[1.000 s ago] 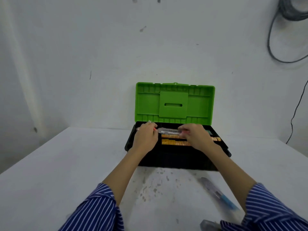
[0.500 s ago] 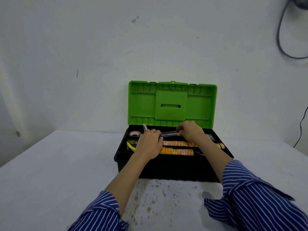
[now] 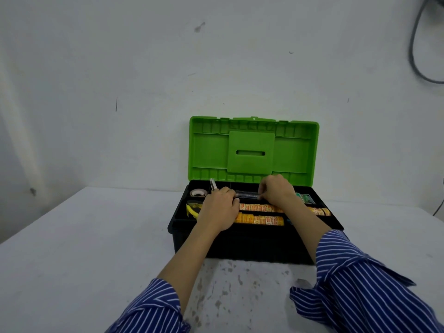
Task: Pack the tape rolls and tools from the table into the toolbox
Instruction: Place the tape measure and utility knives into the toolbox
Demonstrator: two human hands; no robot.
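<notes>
Toolbox (image 3: 240, 246) open at frame centre on desk (image 3: 72, 248), left hand (image 3: 219, 210) and right hand (image 3: 276, 191) fingers pinching clear tool (image 3: 247, 194) ends inside tray; lower level, flat, then release.

A clear-handled tool (image 3: 247, 194) is held over the open toolbox (image 3: 240, 246) by the left hand (image 3: 219, 211) and right hand (image 3: 276, 193).
</notes>
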